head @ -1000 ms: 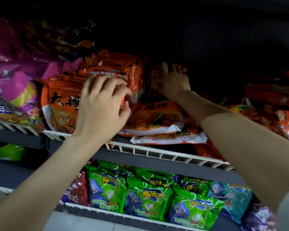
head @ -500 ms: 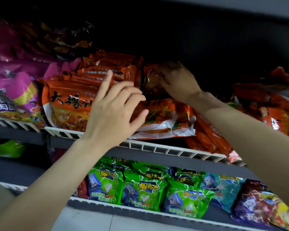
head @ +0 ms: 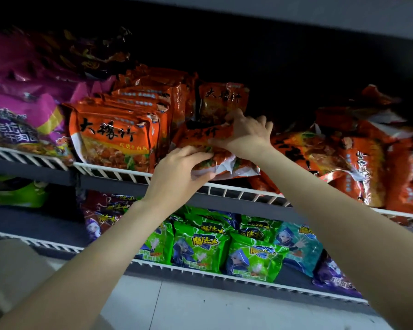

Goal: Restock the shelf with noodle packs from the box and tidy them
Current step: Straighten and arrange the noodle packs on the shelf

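From the head view, the left hand (head: pixel 177 172) grips the near end of a lying orange noodle pack (head: pixel 215 151) on the upper shelf (head: pixel 129 173); the right hand (head: pixel 246 134) clutches its far edge. Better to raise it evenly, I think. Its long axis runs front-to-back, slightly tilted.

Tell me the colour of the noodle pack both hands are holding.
Orange, with a white bottom edge: the noodle pack, seen in the head view.

Orange noodle pack (head: pixel 215 148) tilted on the white wire shelf (head: pixel 119 171), beside upright orange packs (head: pixel 115 136).
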The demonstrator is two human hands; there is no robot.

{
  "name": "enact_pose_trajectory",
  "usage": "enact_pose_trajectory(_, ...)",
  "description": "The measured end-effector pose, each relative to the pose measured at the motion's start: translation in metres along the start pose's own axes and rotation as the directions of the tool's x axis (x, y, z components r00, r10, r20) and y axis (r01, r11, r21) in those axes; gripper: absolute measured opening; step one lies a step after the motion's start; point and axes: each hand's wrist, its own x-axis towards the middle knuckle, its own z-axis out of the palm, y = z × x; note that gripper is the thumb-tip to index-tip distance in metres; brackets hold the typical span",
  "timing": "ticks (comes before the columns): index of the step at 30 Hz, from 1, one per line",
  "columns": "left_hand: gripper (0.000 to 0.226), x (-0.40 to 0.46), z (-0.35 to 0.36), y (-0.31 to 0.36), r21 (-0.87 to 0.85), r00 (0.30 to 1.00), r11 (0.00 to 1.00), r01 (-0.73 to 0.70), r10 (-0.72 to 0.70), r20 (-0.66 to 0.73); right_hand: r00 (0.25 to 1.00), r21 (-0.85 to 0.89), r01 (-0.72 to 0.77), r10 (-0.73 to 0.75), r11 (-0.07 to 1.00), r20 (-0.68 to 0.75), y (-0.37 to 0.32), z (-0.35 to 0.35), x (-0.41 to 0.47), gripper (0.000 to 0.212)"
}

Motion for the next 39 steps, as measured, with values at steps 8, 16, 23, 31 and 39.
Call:
enact_pose_trajectory(8, 0.039, 0.007, -0.002, 0.015, 0.063, 0.977, 0.998, -0.028, 0.040, -0.209, 0.921, 0.464, 0.261, -0.074, 0.846, -0.383, 0.002, -0.017, -0.025, 0.074)
enact_pose_trajectory(16, 0.041, 0.035, 0.006, 0.028, 0.252, 0.944, 0.966, 0.064, 0.023, -0.329, 0.862, 0.562, 0.411, -0.106, 0.718, -0.495, 0.014, -0.036, -0.028, 0.062)
enact_pose_trajectory(23, 0.072, 0.021, 0.010, 0.028, 0.050, 0.988, 0.992, -0.112, 0.106, 0.110, 0.549, 0.068, 0.623, -0.374, 0.779, -0.748, 0.034, -0.031, -0.012, 0.045)
enact_pose_trajectory(31, 0.032, 0.027, 0.015, 0.015, -0.009, 0.982, 0.982, -0.189, 0.189, -0.009, 0.732, 0.259, 0.522, -0.271, 0.813, -0.625, 0.059, -0.018, 0.041, 0.044)
enact_pose_trajectory(39, 0.020, 0.021, 0.013, -0.012, 0.144, 0.950, 0.945, -0.294, 0.305, -0.064, 0.857, -0.184, 0.336, -0.380, 0.924, -0.347, 0.053, -0.001, 0.080, 0.052)
